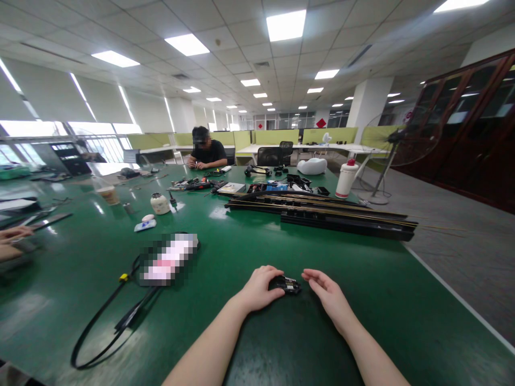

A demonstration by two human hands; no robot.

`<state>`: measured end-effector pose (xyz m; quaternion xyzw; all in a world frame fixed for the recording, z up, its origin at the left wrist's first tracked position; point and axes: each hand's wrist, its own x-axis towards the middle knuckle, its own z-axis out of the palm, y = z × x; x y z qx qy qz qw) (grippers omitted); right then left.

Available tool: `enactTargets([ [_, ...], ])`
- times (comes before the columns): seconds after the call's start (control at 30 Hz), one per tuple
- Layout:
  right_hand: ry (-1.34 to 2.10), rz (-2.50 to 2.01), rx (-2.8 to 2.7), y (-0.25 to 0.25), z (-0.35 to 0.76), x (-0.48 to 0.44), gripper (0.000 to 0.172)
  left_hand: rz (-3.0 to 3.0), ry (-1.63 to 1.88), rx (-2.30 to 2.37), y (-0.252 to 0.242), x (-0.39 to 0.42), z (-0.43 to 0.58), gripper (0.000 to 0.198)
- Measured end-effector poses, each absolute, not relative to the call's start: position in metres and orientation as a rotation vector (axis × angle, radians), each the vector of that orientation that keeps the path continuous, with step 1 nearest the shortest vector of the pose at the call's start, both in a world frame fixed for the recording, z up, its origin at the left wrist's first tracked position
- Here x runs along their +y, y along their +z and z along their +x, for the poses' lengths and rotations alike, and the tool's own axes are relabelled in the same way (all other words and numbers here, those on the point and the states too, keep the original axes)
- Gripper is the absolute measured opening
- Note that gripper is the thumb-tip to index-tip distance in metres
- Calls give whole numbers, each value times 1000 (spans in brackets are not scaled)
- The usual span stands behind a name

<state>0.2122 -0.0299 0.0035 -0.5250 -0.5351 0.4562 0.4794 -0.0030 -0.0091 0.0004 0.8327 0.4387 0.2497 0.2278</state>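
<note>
My left hand [263,289] is wrapped over the left end of a small black plastic device [291,285] on the green tabletop [241,246]. The device's upper side shows silvery and pale parts inside; its exact kind is not clear. Just right of the device, my right hand [325,289] hovers with fingers stretched out and thumb apart. A gap separates it from the device, and no object shows in it.
Long black rails and thin brass-coloured rods [346,220] lie across the table, with tools and small parts behind. A white bottle [346,179] stands at the right. Left are a strap [100,305], a blurred-out phone-like object [171,260] and a jar [160,203]. Two other people work nearby.
</note>
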Motion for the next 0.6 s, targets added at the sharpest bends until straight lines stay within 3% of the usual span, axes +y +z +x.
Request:
enactTargets([
  [0.33,933,-1316,-1287,0,204,-32,45,2297,699,1197,2,-10,-2,41],
  [0.6,741,-1333,-1655,3,197,-40,29,2311,672,1200,-2,-7,-4,44],
])
